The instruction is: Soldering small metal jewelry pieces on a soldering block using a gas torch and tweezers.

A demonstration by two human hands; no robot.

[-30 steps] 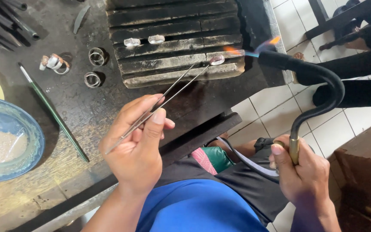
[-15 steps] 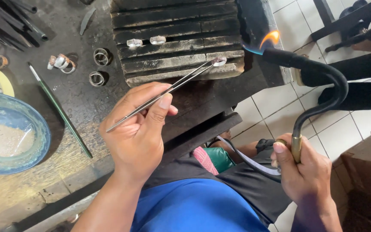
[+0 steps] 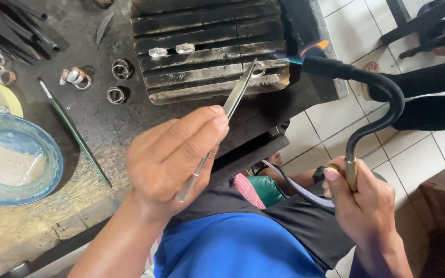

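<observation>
Left hand (image 3: 173, 162): raised over the front edge of the workbench (image 3: 104, 123), thumb and fingers pinched closed on a pair of long metal tweezers (image 3: 233, 105). The tweezers slant up and right; their tips meet a small silver ring (image 3: 258, 69) lying at the front right corner of the charred soldering block (image 3: 207, 51).

Right hand (image 3: 364, 206): low, off the bench's right edge, wrapped closed round the brass base of a black curved torch (image 3: 377, 98). The nozzle points left, with a small blue and orange flame (image 3: 305, 51) just beside the ring.

Surface: 2 silver rings (image 3: 171, 50) sit on the block's middle rib. Left of the block lie several loose rings (image 3: 99, 80) and a thin green brush (image 3: 73, 131). A blue bowl (image 3: 52, 154) of pale liquid stands near the bench's left edge. White floor tiles (image 3: 413, 159) show to the right.

Change from 0.5 s earlier: the tweezers stand steeper, the left hand has shifted right, and the flame looks shorter.
</observation>
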